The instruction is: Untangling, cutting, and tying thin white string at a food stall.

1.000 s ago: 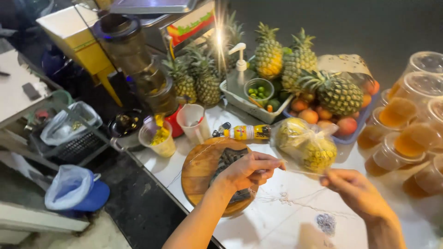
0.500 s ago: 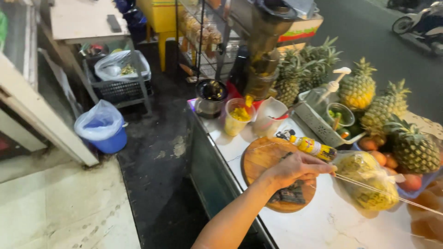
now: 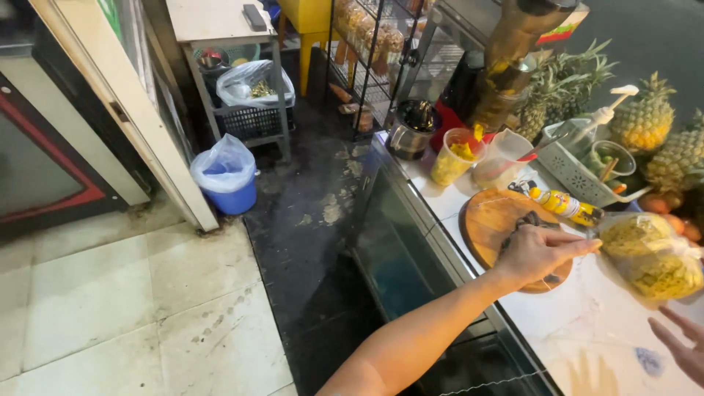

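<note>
Clear plastic bag of yellow pineapple pieces (image 3: 649,253) hangs pinched in my left hand (image 3: 539,253) fingers; my right hand (image 3: 682,345), at five o'clock, spreads open.

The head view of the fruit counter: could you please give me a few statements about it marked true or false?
1. The left hand pinches the clear bag of cut pineapple. True.
2. The round wooden cutting board lies under that hand. True.
3. The right hand grips a knife. False: it is open and holds nothing.
4. The blue bin has no liner. False: a plastic bag lines it.
5. Whole pineapples stand behind the white basket. True.
</note>
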